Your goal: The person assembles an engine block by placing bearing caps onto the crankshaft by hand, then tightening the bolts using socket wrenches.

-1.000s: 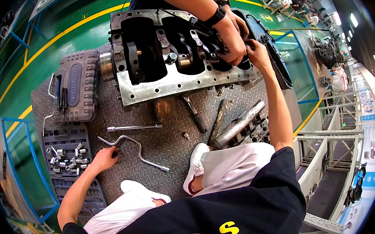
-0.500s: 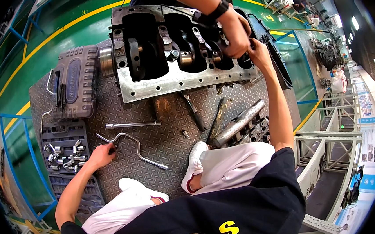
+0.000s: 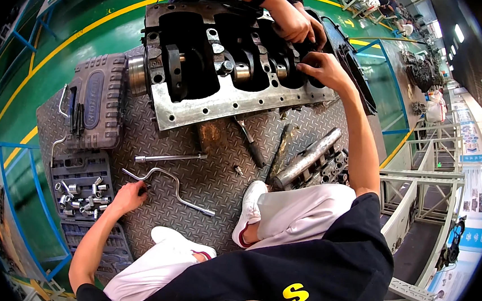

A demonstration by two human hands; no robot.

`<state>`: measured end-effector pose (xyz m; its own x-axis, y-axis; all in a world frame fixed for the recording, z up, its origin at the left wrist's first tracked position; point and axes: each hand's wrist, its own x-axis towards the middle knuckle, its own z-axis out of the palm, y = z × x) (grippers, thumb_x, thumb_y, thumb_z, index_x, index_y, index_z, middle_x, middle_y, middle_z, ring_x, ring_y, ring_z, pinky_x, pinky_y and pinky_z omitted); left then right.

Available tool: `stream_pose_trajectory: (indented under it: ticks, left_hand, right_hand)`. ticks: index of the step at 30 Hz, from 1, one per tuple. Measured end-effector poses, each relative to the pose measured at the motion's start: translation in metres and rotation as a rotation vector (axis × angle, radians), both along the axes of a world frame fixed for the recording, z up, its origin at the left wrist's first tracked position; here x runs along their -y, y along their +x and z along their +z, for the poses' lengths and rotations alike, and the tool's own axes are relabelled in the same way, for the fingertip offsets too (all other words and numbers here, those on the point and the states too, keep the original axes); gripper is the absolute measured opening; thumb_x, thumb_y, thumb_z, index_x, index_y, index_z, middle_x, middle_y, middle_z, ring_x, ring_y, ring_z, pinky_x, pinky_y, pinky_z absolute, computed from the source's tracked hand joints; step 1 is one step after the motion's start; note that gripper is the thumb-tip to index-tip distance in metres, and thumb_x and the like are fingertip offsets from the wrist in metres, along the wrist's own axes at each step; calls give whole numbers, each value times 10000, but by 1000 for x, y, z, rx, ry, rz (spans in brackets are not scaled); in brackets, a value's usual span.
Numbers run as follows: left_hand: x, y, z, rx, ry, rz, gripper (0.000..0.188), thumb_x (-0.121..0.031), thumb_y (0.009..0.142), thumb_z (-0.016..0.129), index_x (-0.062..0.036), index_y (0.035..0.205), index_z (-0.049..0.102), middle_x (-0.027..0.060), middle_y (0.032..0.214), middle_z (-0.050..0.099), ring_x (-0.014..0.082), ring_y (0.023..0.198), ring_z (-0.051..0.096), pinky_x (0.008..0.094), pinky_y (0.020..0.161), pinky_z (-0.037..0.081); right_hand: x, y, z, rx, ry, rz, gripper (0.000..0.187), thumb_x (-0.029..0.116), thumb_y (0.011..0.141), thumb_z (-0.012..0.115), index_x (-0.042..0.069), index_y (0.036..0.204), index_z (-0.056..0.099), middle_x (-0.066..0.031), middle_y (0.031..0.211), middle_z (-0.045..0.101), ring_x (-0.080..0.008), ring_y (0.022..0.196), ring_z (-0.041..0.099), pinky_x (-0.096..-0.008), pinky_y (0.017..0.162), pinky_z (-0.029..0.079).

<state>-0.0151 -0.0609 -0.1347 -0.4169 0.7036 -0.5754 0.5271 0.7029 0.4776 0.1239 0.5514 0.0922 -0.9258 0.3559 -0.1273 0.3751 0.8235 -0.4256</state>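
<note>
My right hand [image 3: 327, 71] is over the right end of an upturned engine block [image 3: 182, 112], thumb and fingers apart beside a bearing cap, with nothing visible in them. A crankshaft [image 3: 241, 71] lies in the block's dark openings. Low on the left, my left hand [image 3: 130, 196] is closed, its fingers curled round something small and dark that I cannot make out. Just beyond that hand, a bent speed brace [image 3: 178, 189] rests on the tread plate. An open socket case [image 3: 79, 166] with several loose sockets [image 3: 85, 201] lies beside my left hand.
A co-worker's hands [image 3: 294, 23] work in the block's far right end. On the tread plate [image 3: 189, 234] lie an extension bar [image 3: 171, 158], a ratchet wrench [image 3: 249, 144], a small socket [image 3: 239, 171] and a metal shaft [image 3: 308, 158]. A blue frame [image 3: 390, 86] stands right.
My right hand has drawn slightly back and its fingers have spread. The co-worker's hands have shifted up and away from mine. My left hand stays almost in place.
</note>
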Motion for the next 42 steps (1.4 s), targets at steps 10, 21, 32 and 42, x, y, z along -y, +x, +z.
stream_pose_trajectory:
  ticks: [10, 21, 32, 42]
  left_hand:
    - [5, 1, 3, 23, 43, 41, 287, -232, 845, 690, -59, 1071, 660, 241, 954, 699, 442, 960, 654, 515, 842, 522]
    - [3, -8, 3, 16, 23, 36, 285, -217, 845, 684, -33, 1063, 668, 234, 976, 706, 430, 957, 663, 503, 850, 527]
    - [-14, -2, 5, -3, 61, -31, 277, -216, 856, 685, -52, 1079, 673, 226, 960, 701, 431, 959, 656, 504, 824, 523]
    - [-5, -3, -3, -18, 55, -41, 297, -236, 854, 689, -57, 1090, 666, 227, 952, 700, 426, 943, 661, 505, 831, 527]
  right_hand:
    - [6, -13, 9, 89, 2, -106, 308, 252, 859, 758, -43, 889, 676, -69, 659, 619, -134, 616, 579, -319, 608, 506]
    - [-15, -7, 24, -125, -44, -172, 366, 291, 932, 692, -42, 1083, 687, -123, 849, 708, -175, 775, 638, -343, 746, 526]
    - [11, -9, 14, 79, 150, 44, 295, 243, 881, 730, -39, 886, 645, -206, 779, 692, -371, 733, 673, -426, 700, 523]
    - [20, -10, 9, 75, 351, 37, 363, 313, 921, 690, -38, 837, 655, -244, 705, 629, -422, 662, 599, -466, 634, 482]
